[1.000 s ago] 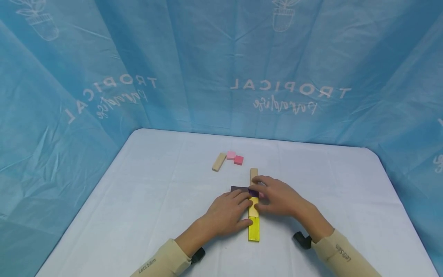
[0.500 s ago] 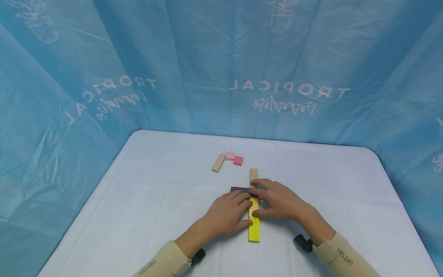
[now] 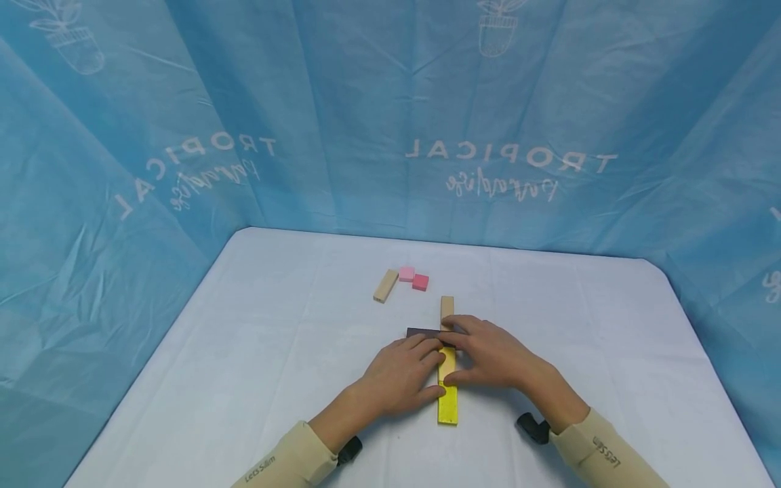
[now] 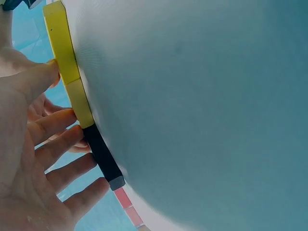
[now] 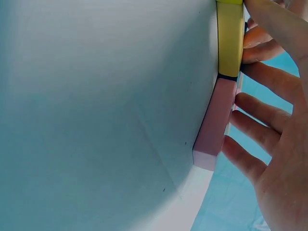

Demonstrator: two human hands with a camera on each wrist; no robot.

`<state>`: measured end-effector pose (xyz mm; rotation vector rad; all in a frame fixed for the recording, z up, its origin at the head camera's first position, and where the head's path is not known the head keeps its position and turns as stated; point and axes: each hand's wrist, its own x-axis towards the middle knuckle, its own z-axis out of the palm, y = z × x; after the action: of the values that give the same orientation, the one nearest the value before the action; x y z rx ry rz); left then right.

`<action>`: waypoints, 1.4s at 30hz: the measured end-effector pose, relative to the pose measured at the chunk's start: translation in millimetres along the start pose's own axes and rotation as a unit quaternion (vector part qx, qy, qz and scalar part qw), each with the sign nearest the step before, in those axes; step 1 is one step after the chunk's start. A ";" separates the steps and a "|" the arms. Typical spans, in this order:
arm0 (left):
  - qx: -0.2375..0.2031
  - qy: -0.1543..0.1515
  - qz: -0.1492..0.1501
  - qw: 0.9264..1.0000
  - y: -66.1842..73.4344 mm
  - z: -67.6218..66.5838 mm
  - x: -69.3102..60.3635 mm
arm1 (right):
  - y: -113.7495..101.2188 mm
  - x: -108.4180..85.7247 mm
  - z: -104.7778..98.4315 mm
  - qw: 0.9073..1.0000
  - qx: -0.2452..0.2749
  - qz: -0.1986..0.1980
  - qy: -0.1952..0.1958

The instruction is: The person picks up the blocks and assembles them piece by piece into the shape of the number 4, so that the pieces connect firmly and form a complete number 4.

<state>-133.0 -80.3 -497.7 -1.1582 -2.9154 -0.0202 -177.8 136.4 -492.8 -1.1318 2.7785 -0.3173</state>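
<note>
Lower centre: left hand (image 3: 399, 377), right hand (image 3: 493, 354) spread, no grip. Press evenly, lightly; keep bright yellow block (image 3: 448, 408) flush with pale yellow block (image 3: 448, 363).

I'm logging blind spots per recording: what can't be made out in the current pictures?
Head view: most or all of the pink rectangular block, hidden by the right hand.
Head view: part of the dark rectangular block, hidden by the left hand.
Right wrist view: most of the bright yellow rectangular block, cut off by the top edge.
Right wrist view: what the dark specks on the white cloth are; too small.
</note>
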 end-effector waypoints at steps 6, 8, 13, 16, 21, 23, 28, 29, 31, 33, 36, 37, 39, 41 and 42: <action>0.000 -0.006 0.001 1.000 -0.4 0.2 0.0 | -0.3 -0.7 0.8 1.000 -0.004 -0.008 0.010; 0.001 -0.007 0.001 1.000 -0.3 -0.1 -0.2 | -0.2 -0.7 1.0 1.000 -0.010 -0.010 0.014; 0.005 0.000 0.004 1.000 -0.5 -2.2 -0.6 | 0.2 -0.4 1.2 1.000 -0.020 -0.012 0.019; 0.006 0.001 0.005 1.000 -0.7 -2.2 -0.2 | 0.6 -0.5 1.3 1.000 -0.020 -0.011 0.018; 0.006 0.000 0.005 1.000 -0.6 -1.2 0.4 | 1.5 -0.9 2.3 0.999 -0.019 -0.015 0.021; 0.006 0.000 0.005 1.000 -0.6 -1.0 0.5 | 2.0 -1.0 3.4 0.999 -0.019 -0.018 0.023; 0.005 -0.002 0.006 1.000 -0.2 -1.8 0.6 | 3.3 -1.6 6.7 0.999 -0.028 -0.027 0.029; 0.004 -0.003 0.005 1.000 -0.3 -2.1 0.7 | 3.5 -1.8 7.3 0.999 -0.029 -0.028 0.031; 0.001 -0.007 0.004 1.000 -0.4 -3.0 1.1 | 4.0 -2.0 8.6 0.999 -0.032 -0.029 0.033; -0.006 -0.010 0.006 1.000 -0.9 -4.2 1.6 | 4.1 -2.3 9.4 0.998 -0.035 -0.029 0.034; -0.015 -0.015 0.010 1.000 -1.9 -6.9 1.4 | 4.1 -2.9 10.2 0.998 -0.039 -0.028 0.032; -0.018 -0.015 0.012 1.000 -2.4 -7.6 1.2 | 4.1 -3.0 10.4 0.998 -0.039 -0.028 0.033; -0.022 -0.013 0.016 1.000 -3.4 -8.7 0.8 | 4.2 -3.2 10.7 0.998 -0.038 -0.028 0.033; -0.022 -0.009 0.019 1.000 -4.4 -8.9 0.5 | 4.4 -3.4 11.0 0.998 -0.036 -0.029 0.034; -0.023 -0.007 0.022 0.999 -4.9 -8.8 0.6 | 4.4 -3.5 11.1 0.998 -0.035 -0.028 0.035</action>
<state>-136.8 -83.6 -489.0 -1.2326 -2.9155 -0.0785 -176.2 140.3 -504.5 -1.2399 2.8424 -0.2726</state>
